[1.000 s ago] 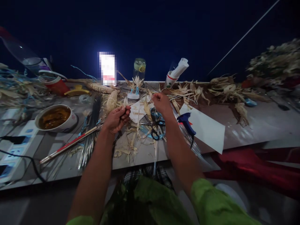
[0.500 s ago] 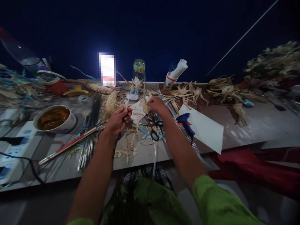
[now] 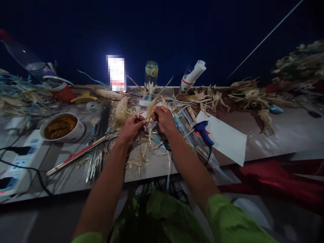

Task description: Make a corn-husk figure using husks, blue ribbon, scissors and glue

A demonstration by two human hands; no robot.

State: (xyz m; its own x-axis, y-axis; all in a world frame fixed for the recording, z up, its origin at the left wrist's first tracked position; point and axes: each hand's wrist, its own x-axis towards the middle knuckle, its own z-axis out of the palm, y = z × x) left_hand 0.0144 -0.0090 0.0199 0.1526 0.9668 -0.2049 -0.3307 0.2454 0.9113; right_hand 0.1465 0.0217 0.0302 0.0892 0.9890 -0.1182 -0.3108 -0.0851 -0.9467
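Observation:
A dry corn husk strip stands up between my two hands, its thin tip pointing up and to the right. My left hand pinches its lower end. A small pale husk piece also pokes up from the left fingers. My right hand has its fingers closed on the strip's right side. Just behind them, a small husk figure with blue ties stands on a white base. The scissors under my right forearm are mostly hidden.
A blue glue gun lies by a white sheet on the right. To the left are a bowl of brown liquid, bundled wires and a power strip. Husk scraps litter the table near its front edge.
My right hand has brought the husk strip up and leftward to my left hand, and both now touch it. The scissors are now largely covered by my right arm. The view has shifted slightly.

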